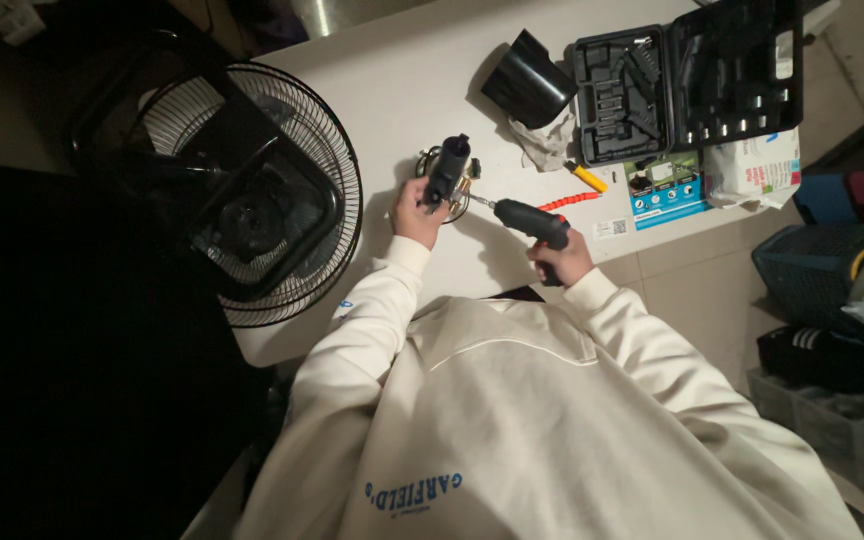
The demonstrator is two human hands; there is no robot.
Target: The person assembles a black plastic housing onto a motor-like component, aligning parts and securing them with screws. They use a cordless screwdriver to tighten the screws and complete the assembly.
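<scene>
Hands at work on a white table (pixel 372 90): our left hand (pixel 414 208) is closed around a dark motor unit (pixel 447 170), our right hand (pixel 560 262) around a black electric screwdriver (pixel 530 222) whose bit points toward ten o'clock and meets the unit. Wire fan guard (pixel 252 190) at nine o'clock; open tool case (pixel 687 85) at two o'clock.

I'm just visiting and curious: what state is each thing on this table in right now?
Left hand: gripping the black motor part, held upright.
Right hand: gripping the electric screwdriver, tip against the part.
Tool case: open, lying flat.
Fan cage: lying on the table, blades off.
Black cover: detached, tipped on its side.
Yellow screwdriver: lying unused.
Rag: crumpled.
</scene>
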